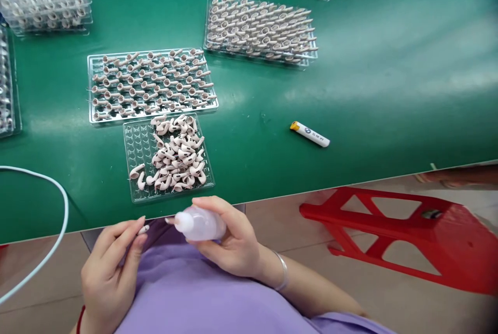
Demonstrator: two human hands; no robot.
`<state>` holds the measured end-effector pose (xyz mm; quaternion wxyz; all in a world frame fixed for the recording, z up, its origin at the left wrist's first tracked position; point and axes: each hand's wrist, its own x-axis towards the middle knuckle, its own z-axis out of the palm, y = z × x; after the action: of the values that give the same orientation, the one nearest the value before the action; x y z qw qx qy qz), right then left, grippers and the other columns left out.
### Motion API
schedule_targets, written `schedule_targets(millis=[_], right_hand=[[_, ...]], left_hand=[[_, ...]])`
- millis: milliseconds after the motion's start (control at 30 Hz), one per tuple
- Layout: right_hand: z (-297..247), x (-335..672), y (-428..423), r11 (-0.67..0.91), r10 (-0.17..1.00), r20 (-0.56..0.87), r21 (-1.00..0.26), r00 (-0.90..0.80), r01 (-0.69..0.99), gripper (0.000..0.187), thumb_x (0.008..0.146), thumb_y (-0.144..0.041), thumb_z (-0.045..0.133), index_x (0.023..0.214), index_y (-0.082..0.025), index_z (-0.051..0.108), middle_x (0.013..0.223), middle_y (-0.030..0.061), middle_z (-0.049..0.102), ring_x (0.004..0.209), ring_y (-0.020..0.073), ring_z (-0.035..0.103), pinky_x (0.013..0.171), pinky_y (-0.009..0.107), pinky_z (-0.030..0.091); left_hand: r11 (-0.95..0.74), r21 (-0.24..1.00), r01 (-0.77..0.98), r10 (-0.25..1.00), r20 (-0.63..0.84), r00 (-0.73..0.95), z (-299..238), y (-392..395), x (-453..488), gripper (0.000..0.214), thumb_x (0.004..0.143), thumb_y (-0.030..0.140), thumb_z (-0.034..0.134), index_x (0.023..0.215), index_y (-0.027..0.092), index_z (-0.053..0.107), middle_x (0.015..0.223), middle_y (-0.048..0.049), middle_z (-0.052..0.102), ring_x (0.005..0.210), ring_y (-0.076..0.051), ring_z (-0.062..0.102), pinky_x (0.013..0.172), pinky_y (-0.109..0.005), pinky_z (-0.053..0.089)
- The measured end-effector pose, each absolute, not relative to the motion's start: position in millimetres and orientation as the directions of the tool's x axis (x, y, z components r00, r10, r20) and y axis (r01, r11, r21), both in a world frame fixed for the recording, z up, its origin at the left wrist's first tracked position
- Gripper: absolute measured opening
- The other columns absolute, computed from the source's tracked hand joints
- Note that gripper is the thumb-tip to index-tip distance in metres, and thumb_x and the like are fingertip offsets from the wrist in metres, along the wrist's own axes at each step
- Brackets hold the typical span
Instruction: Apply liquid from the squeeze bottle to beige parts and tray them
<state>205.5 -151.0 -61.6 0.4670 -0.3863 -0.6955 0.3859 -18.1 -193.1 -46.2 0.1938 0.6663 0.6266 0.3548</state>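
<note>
Left hand (111, 266) pinched a small pale earpiece part (143, 229) between thumb and fingertips, below the green surface (389, 74) edge. Right hand (229, 243) was wrapped around a translucent squeeze bottle (199, 223), nozzle pointed at the part, just short of it. Small tray (136, 142) of loose parts lay just beyond; a filled tray (95, 85) behind it.

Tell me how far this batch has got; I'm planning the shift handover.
Looks done: pieces set in rows in the upper tray. In hand: left hand pinches one small piece, right hand holds a squeeze bottle beside it. Left: the loose pile in the near tray.
</note>
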Motion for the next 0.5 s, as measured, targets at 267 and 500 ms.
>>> schedule_targets(millis=[267, 500], right_hand=[[-78, 181, -153, 0.648, 0.762, 0.592, -0.686, -0.262, 0.332, 0.023, 0.086, -0.009, 0.058, 0.106, -0.019, 0.055, 0.082, 0.0045, 0.067, 0.074, 0.0174, 0.063, 0.068, 0.034, 0.046], [-81, 177, -154, 0.646, 0.760, 0.584, -0.630, -0.286, 0.431, 0.014, 0.087, -0.010, 0.056, 0.098, -0.019, 0.056, 0.082, 0.0038, 0.068, 0.076, 0.0168, 0.061, 0.072, 0.035, 0.041]], left_hand=[[0.686, 0.727, 0.023, 0.727, -0.686, 0.002, -53, -190, -1, 0.043, 0.075, 0.052, 0.074, 0.098, 0.017, 0.079, 0.079, -0.0086, 0.078, 0.068, -0.019, 0.068, 0.065, -0.027, 0.056], [0.743, 0.664, -0.078, 0.664, -0.747, -0.039, -58, -180, 3, 0.052, 0.056, 0.060, 0.083, 0.086, 0.017, 0.082, 0.068, -0.0061, 0.074, 0.062, -0.014, 0.058, 0.058, -0.021, 0.048]])
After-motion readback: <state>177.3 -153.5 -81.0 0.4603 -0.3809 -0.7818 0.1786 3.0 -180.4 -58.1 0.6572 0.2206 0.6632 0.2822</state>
